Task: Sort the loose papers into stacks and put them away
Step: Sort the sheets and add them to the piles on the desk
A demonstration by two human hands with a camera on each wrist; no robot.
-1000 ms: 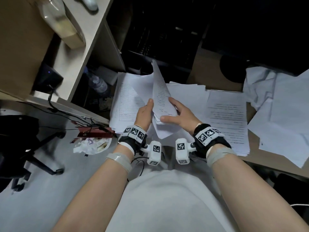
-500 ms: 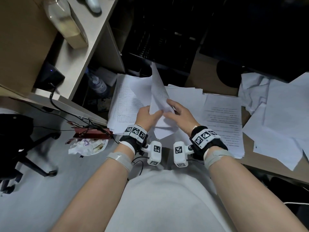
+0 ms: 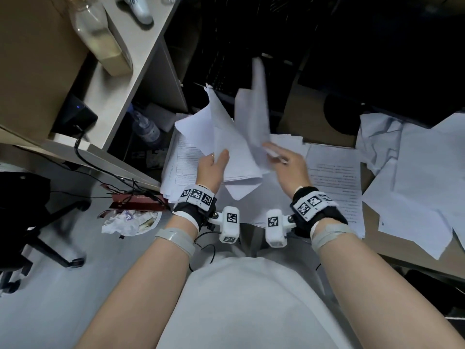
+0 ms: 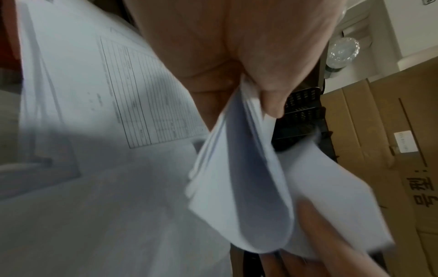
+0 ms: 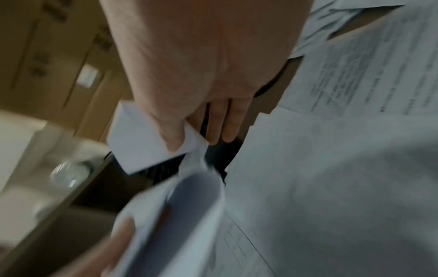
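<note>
The papers [image 3: 234,157] now split apart above the desk stacks [image 3: 334,177]: left hand [image 3: 210,170] grips the bundle, right hand [image 3: 289,167] pinches one sheet [image 3: 254,117] peeled away, its raised top blurred beyond reading.

Sheet [image 3: 254,114] pinched by right hand [image 3: 289,170]: motion-blurred, print unreadable. Fingers of left hand [image 3: 210,170] hidden behind held bundle [image 3: 226,147]; only thumb [image 4: 267,90] shows in left wrist view. Form [image 3: 185,159] under left grip: table lines visible, text too small to read. Right wrist view smeared beside grip; bottle [image 5: 68,174] just a blur. Box [image 4: 379,150] past bundle cut by frame edge.
</note>
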